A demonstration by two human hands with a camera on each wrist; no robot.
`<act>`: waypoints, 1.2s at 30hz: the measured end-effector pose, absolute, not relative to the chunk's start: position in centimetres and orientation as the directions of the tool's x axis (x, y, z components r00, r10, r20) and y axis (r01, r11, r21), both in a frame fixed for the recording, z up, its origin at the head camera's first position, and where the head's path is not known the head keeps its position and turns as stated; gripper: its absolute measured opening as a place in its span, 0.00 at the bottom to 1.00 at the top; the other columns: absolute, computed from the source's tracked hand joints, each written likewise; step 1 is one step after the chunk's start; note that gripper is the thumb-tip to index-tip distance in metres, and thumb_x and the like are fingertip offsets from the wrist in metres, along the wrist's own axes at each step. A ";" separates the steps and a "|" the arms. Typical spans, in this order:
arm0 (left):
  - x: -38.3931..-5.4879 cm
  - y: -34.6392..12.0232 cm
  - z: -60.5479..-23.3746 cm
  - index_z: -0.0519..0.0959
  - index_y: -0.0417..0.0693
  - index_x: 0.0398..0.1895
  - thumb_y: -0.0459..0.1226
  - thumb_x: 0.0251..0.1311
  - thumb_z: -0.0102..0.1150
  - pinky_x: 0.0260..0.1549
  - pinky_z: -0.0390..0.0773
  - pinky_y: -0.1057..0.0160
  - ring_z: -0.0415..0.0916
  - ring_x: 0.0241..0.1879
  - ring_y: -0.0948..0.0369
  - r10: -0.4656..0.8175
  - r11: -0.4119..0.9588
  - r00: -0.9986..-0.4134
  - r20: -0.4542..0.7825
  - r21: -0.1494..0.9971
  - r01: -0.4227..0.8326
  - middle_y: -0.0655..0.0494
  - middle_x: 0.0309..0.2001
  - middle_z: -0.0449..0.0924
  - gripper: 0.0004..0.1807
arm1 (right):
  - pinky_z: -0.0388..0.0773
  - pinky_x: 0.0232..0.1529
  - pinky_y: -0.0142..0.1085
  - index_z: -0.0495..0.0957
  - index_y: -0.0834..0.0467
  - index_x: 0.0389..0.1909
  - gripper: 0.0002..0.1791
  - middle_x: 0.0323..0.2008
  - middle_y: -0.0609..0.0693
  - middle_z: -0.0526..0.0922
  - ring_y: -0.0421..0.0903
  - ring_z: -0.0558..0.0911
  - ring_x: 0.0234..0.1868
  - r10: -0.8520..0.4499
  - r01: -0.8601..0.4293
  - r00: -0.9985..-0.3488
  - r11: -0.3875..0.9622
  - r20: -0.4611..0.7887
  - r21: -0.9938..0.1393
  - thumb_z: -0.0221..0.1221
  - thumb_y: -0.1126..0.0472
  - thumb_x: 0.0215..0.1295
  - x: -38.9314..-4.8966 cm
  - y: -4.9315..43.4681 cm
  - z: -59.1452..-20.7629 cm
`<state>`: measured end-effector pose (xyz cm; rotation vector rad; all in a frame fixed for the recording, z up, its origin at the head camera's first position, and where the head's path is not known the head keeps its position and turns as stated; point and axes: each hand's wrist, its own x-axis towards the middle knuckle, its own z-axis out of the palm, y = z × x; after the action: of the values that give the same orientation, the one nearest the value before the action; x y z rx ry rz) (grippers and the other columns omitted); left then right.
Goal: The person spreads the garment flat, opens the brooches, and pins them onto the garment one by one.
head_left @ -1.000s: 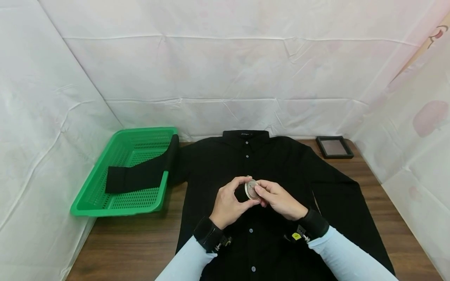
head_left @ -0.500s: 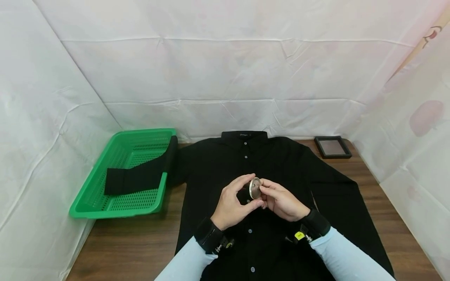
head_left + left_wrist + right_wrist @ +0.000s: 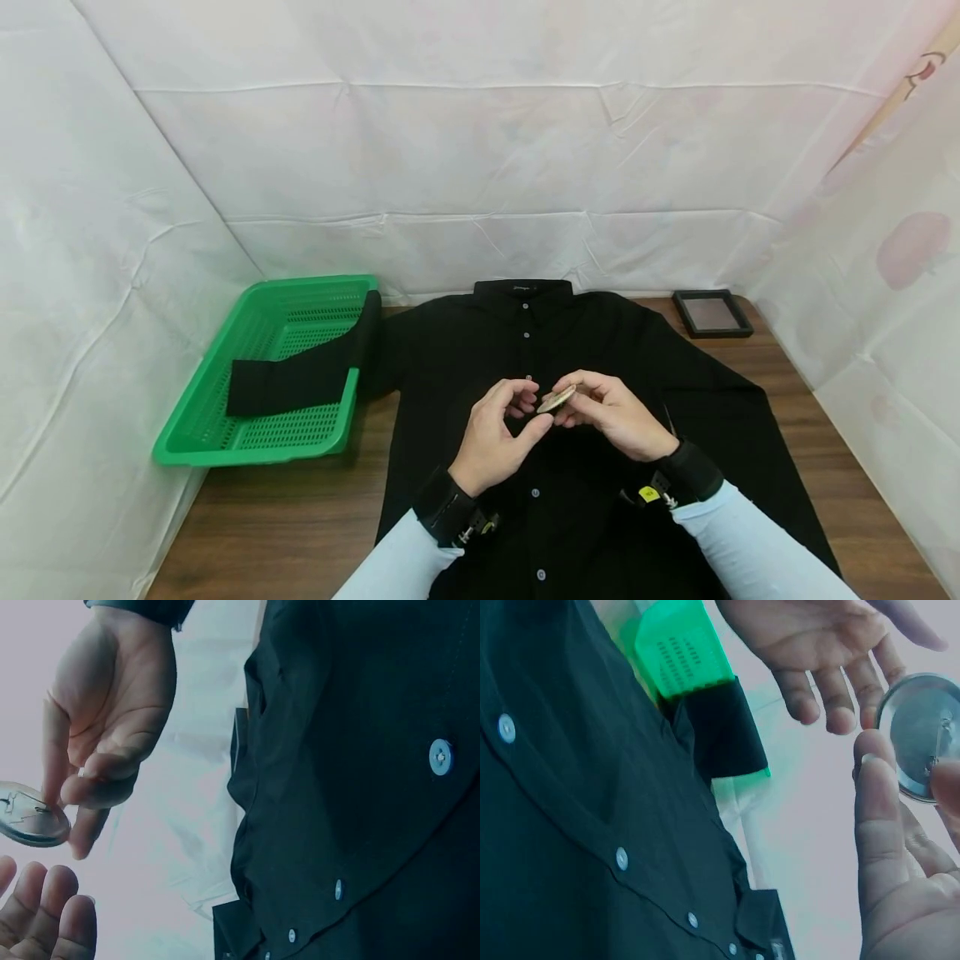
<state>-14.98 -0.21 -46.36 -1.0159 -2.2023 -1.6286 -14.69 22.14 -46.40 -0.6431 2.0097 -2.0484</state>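
In the head view my right hand (image 3: 617, 419) pinches a round pin-back badge (image 3: 557, 399) by its edge, above the black shirt (image 3: 468, 358). My left hand (image 3: 497, 437) is held beside it with fingers loosely bent, holding nothing. From the left wrist, the left fingertips (image 3: 46, 907) are apart from the badge (image 3: 31, 825). In the right wrist view the silver back of the badge (image 3: 916, 724) shows its pin, with the right thumb over one end. The left hand (image 3: 821, 641) is behind, its fingers spread.
The shirt lies front up on the wooden table (image 3: 300, 517), collar toward the white cloth wall. Its left-side sleeve (image 3: 288, 386) drapes into a green basket (image 3: 251, 454). At the back right stands a small black-framed square tray (image 3: 712, 315).
The left hand has let go of the badge. The right hand has drawn it slightly right and tilted it from nearly upright to nearly flat.
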 end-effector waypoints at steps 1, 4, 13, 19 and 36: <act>-15.0 -0.1 -46.3 0.75 0.48 0.52 0.43 0.61 0.64 0.36 0.79 0.60 0.76 0.40 0.59 0.406 0.153 -0.728 0.552 0.745 0.649 0.53 0.42 0.77 0.19 | 0.81 0.40 0.41 0.73 0.67 0.52 0.13 0.47 0.64 0.78 0.50 0.82 0.41 -0.422 -0.167 -0.891 -0.036 0.166 -0.985 0.50 0.64 0.74 -14.7 22.3 -46.3; -14.9 0.1 -46.0 0.75 0.46 0.52 0.45 0.59 0.66 0.35 0.79 0.62 0.76 0.40 0.60 0.431 0.177 -0.714 0.552 0.724 0.667 0.53 0.42 0.76 0.22 | 0.81 0.42 0.44 0.74 0.66 0.52 0.13 0.49 0.63 0.78 0.50 0.82 0.43 -0.398 -0.189 -0.901 0.000 0.174 -0.982 0.51 0.65 0.73 -14.6 22.6 -46.1; -15.0 0.7 -44.9 0.73 0.47 0.54 0.50 0.50 0.72 0.39 0.76 0.66 0.72 0.45 0.61 0.480 0.290 -0.677 0.558 0.627 0.723 0.57 0.49 0.73 0.30 | 0.80 0.42 0.48 0.74 0.67 0.52 0.13 0.49 0.63 0.78 0.50 0.81 0.44 -0.395 -0.204 -0.902 0.038 0.173 -0.978 0.50 0.65 0.73 -14.7 23.1 -46.0; -15.9 1.5 -44.2 0.73 0.47 0.57 0.55 0.50 0.70 0.44 0.74 0.67 0.73 0.48 0.60 0.528 0.403 -0.674 0.517 0.546 0.735 0.59 0.53 0.74 0.35 | 0.81 0.40 0.41 0.73 0.68 0.53 0.13 0.49 0.64 0.78 0.50 0.82 0.43 -0.400 -0.205 -0.900 0.039 0.173 -0.978 0.50 0.65 0.73 -14.8 23.1 -46.1; -16.0 3.3 -45.2 0.76 0.55 0.59 0.56 0.54 0.66 0.42 0.73 0.68 0.71 0.44 0.65 0.494 0.446 -0.662 0.564 0.489 0.749 0.59 0.45 0.76 0.30 | 0.79 0.40 0.33 0.68 0.74 0.57 0.22 0.45 0.55 0.79 0.41 0.81 0.38 -0.427 0.070 -0.904 -0.071 -0.033 -0.995 0.48 0.58 0.75 -14.6 22.7 -46.5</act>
<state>-15.97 3.32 -45.17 -1.0588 -2.3631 -1.0524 -14.60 22.68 -46.48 -0.3847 1.8708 -2.0398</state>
